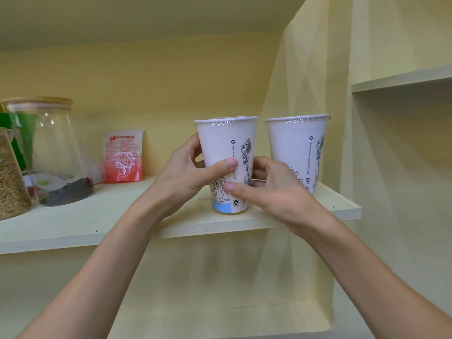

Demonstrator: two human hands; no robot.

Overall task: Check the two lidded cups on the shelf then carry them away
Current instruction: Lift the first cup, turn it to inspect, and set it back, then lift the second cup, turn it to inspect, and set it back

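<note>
Two white paper cups with black line drawings and sealed film lids stand upright on a pale shelf [342,207]. The left cup [220,145] is near the shelf's front edge, and both hands are wrapped round it. My left hand [186,174] grips its left side with the thumb across the front. My right hand [271,192] holds its right side lower down, thumb pressing the front. The right cup [297,148] stands a little further back, untouched, its lower left partly hidden by my right hand.
At the shelf's left stand a glass jar [51,152] with a wooden lid and dark contents, a jar of grain [9,182], and a red and white packet [123,155] leaning on the back wall. Another shelf [401,80] is higher on the right.
</note>
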